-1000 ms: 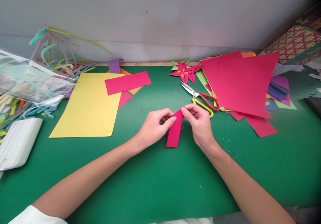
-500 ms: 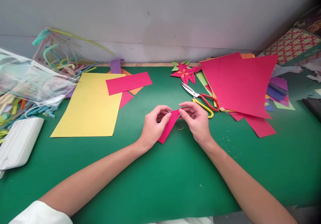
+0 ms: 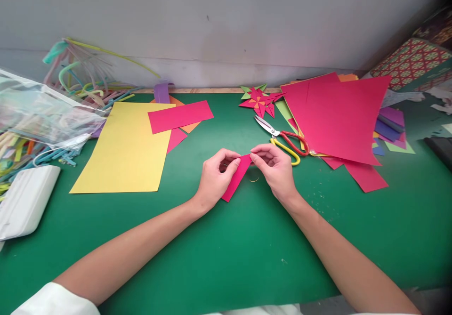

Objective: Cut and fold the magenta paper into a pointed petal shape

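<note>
A narrow red paper strip (image 3: pixel 235 181) slants between my hands, just above or on the green table (image 3: pixel 226 258). My left hand (image 3: pixel 218 176) pinches its upper left edge between thumb and fingers. At the strip's top corner, my right hand (image 3: pixel 274 170) pinches with thumb and forefinger. My fingers partly hide the strip's upper end. Scissors (image 3: pixel 278 135) with one red and one yellow handle lie just beyond my right hand, blades slightly apart. Behind them lies a folded red paper star (image 3: pixel 259 102) with an orange centre and green points.
Left of my hands lies a yellow sheet (image 3: pixel 123 150) with a red paper rectangle (image 3: pixel 181 117) on it. Large red sheets (image 3: pixel 339 117) are piled at the right. Pipe cleaners (image 3: pixel 88 86), a clear plastic bag (image 3: pixel 38 108) and a white box-like device (image 3: pixel 30 202) occupy the left.
My right hand has shifted very slightly left at the strip's top corner. Both hands keep their pinch on the red paper strip, and the view has moved a little.
</note>
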`<state>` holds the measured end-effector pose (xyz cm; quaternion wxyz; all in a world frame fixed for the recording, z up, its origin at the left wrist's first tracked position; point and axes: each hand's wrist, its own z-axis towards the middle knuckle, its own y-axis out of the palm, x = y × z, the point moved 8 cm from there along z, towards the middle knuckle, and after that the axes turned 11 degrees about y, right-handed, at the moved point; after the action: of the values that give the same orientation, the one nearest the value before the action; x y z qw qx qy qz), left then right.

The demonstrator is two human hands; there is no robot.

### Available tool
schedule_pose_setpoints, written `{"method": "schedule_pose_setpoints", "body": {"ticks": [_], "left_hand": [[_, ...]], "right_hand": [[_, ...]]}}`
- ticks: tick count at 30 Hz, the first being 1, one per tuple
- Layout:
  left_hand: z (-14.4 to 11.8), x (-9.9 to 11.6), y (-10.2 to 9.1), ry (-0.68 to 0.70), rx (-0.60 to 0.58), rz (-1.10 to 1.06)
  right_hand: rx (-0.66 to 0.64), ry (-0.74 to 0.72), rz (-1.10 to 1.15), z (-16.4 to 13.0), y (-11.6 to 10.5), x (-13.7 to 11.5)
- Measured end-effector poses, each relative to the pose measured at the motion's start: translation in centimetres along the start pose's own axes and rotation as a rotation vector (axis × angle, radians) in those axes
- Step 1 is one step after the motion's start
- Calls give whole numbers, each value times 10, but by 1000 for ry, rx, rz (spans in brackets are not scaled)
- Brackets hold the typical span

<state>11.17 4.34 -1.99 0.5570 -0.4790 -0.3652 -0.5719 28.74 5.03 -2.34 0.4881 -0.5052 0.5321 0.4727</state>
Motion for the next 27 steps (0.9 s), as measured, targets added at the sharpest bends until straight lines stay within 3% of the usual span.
{"method": "schedule_pose_setpoints", "body": {"ticks": [6,11,27], "left_hand": [[1,0,0,-7,9,-6],[3,0,-2,-16,17,-36],[3,-3,1,-26,-23,4]], "right_hand": [[-14,107,95,1,1,6],[-100,257,241,1,10,18],[-56,245,161,3,5,18]]}}
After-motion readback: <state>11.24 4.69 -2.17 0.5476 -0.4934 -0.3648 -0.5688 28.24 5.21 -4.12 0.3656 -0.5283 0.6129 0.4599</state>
